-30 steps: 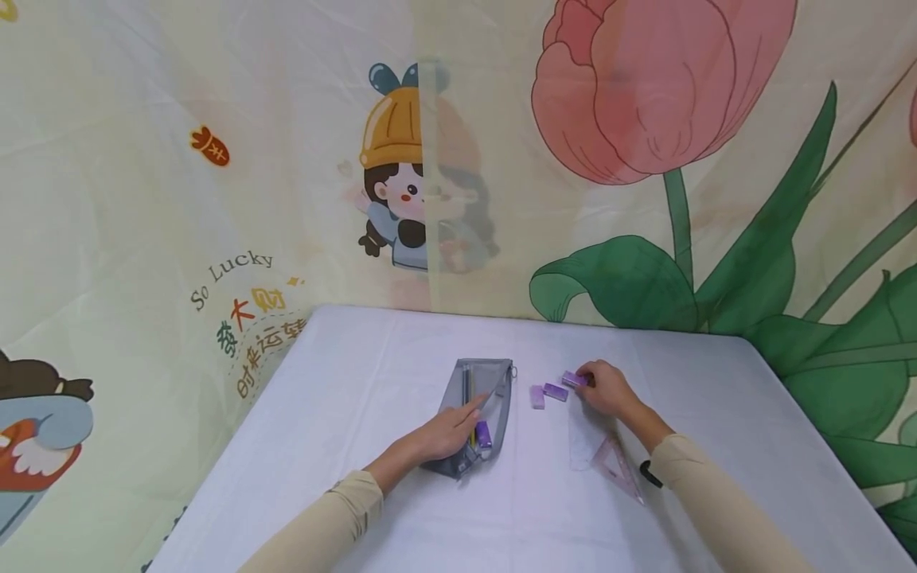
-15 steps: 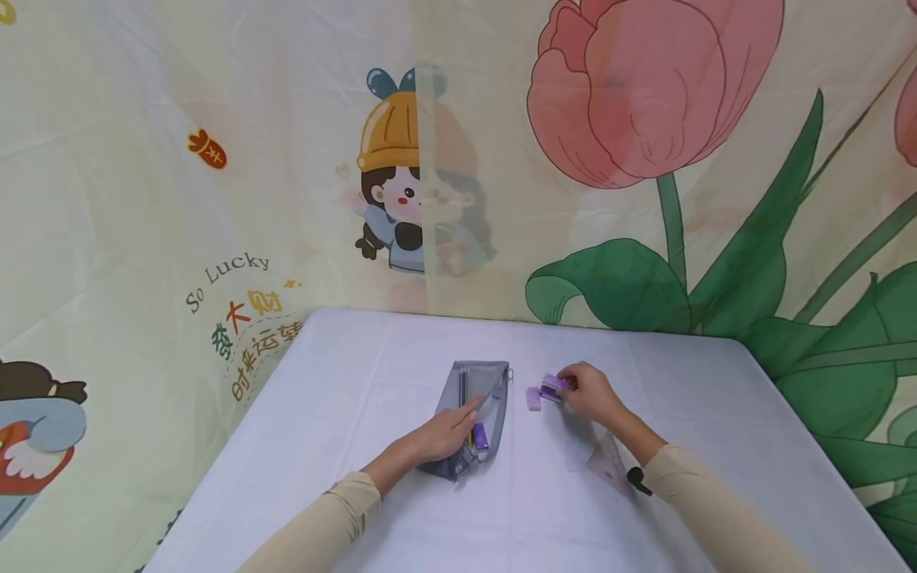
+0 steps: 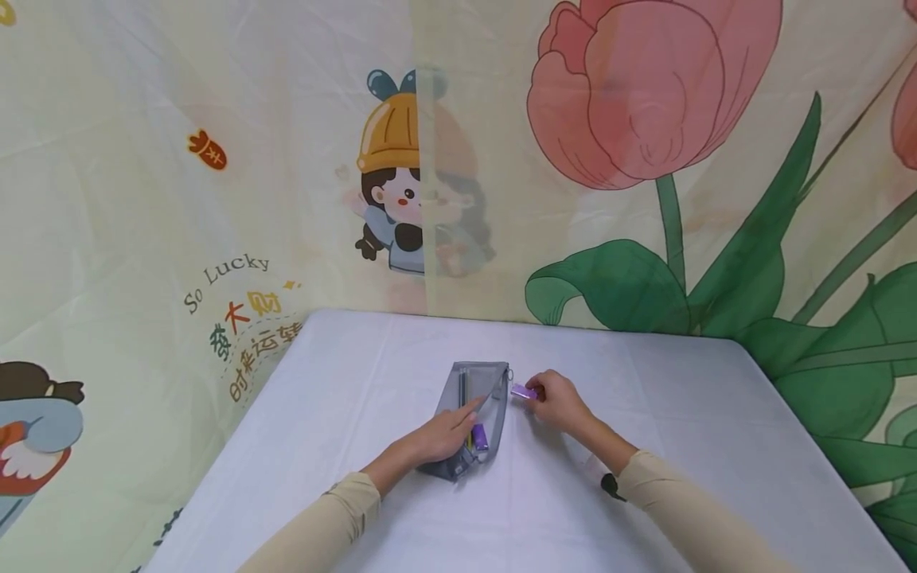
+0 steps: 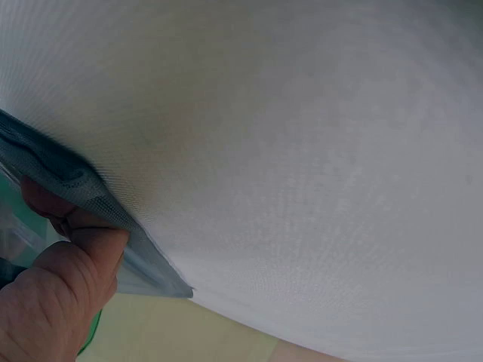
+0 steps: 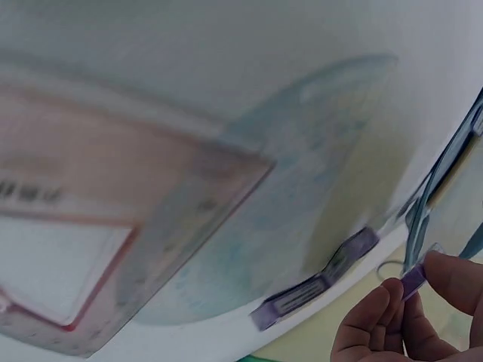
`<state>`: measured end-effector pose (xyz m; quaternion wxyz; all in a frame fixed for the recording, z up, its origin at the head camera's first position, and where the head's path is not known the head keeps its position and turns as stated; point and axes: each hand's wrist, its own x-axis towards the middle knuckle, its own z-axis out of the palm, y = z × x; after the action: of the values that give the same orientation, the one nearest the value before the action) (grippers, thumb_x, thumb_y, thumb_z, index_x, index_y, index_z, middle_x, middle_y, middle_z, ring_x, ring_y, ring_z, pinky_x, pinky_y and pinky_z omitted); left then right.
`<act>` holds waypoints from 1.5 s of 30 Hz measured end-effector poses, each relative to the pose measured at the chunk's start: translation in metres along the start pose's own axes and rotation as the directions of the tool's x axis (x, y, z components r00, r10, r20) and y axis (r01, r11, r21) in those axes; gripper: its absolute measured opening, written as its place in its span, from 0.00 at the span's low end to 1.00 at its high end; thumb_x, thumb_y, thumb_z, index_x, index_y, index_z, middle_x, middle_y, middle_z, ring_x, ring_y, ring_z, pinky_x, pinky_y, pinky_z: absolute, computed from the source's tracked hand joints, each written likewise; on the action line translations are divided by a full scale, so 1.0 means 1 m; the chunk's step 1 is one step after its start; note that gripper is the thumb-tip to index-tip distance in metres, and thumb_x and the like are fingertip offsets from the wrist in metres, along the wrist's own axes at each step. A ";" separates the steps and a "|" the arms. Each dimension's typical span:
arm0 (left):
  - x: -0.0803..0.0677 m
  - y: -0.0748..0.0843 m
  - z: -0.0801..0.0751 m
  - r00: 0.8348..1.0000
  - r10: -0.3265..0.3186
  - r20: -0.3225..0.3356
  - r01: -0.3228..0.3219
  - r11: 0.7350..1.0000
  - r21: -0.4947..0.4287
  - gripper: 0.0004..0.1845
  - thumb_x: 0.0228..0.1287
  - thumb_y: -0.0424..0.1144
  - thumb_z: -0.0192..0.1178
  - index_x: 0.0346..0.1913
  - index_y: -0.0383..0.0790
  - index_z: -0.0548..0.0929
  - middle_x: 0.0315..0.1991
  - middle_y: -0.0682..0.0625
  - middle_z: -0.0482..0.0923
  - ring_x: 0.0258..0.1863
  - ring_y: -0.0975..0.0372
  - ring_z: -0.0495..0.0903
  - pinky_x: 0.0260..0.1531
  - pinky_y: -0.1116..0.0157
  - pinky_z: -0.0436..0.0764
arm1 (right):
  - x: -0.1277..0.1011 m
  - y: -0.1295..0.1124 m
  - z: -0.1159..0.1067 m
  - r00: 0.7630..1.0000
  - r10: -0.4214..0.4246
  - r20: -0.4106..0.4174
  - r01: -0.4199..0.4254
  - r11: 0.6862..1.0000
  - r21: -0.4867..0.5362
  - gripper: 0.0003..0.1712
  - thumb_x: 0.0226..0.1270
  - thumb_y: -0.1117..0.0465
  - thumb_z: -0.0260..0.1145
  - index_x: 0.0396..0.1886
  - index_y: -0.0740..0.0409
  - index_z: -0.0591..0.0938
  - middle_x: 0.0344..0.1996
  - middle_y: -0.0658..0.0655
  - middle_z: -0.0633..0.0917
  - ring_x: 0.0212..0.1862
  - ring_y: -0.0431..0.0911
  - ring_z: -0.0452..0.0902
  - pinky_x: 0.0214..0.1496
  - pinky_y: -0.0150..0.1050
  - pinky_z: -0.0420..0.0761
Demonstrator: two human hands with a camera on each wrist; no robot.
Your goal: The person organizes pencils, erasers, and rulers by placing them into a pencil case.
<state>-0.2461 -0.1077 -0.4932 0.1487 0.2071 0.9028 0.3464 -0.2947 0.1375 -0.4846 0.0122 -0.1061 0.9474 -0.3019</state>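
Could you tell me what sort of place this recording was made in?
Probably a makeshift indoor work corner, not a proper office: a table under a white cloth, printed cartoon and tulip fabric hung behind it, and a mesh pencil pouch of stationery.

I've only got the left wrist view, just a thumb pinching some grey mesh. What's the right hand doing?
Observer: The right hand pinches a small purple rectangular block just beside the grey mesh zip pouch.
Operator: Is anything inside the pouch?
Observer: Yes, another purple block lies inside, close to the left hand, alongside some pencils.
Operator: What else lies on the table?
Observer: The right wrist view shows two more purple blocks and a clear plastic set square with a pink edge lying on the white table.
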 end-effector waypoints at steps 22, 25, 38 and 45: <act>0.001 0.002 0.000 1.000 0.010 0.016 -0.010 1.000 -0.011 0.27 0.81 0.50 0.33 0.78 0.51 0.57 0.67 0.34 0.71 0.54 0.53 0.78 0.64 0.46 0.71 | -0.008 -0.035 0.040 0.980 -0.191 0.063 0.192 0.981 -0.008 0.10 0.53 0.72 0.71 0.37 0.66 0.85 0.32 0.57 0.81 0.33 0.43 0.74 0.36 0.35 0.80; 0.001 0.002 0.000 1.000 0.002 0.024 -0.002 1.000 -0.014 0.28 0.81 0.51 0.33 0.78 0.52 0.57 0.67 0.35 0.71 0.52 0.54 0.78 0.61 0.46 0.72 | -0.010 -0.037 0.041 0.979 -0.187 0.075 0.188 0.982 0.001 0.10 0.53 0.72 0.70 0.37 0.66 0.85 0.32 0.58 0.82 0.33 0.43 0.75 0.36 0.36 0.80; 0.000 0.004 -0.002 1.000 0.021 0.014 -0.021 1.000 -0.001 0.27 0.81 0.49 0.32 0.78 0.49 0.56 0.67 0.32 0.71 0.60 0.46 0.77 0.64 0.44 0.70 | -0.015 -0.041 0.043 0.973 -0.215 0.079 0.214 0.976 0.025 0.10 0.53 0.71 0.71 0.37 0.67 0.86 0.29 0.56 0.84 0.31 0.42 0.75 0.33 0.32 0.79; 0.000 0.000 0.000 1.000 0.013 0.017 -0.013 1.000 -0.003 0.27 0.81 0.49 0.32 0.78 0.49 0.57 0.69 0.33 0.69 0.65 0.44 0.73 0.67 0.44 0.68 | -0.019 -0.041 0.041 0.955 -0.274 0.114 0.276 0.961 -0.001 0.13 0.55 0.73 0.66 0.41 0.67 0.87 0.34 0.60 0.86 0.34 0.46 0.78 0.38 0.40 0.82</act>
<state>-0.2462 -0.1071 -0.4932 0.1545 0.2157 0.8997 0.3466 -0.2643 0.0854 -0.4953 0.0226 -0.2539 0.9236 -0.2863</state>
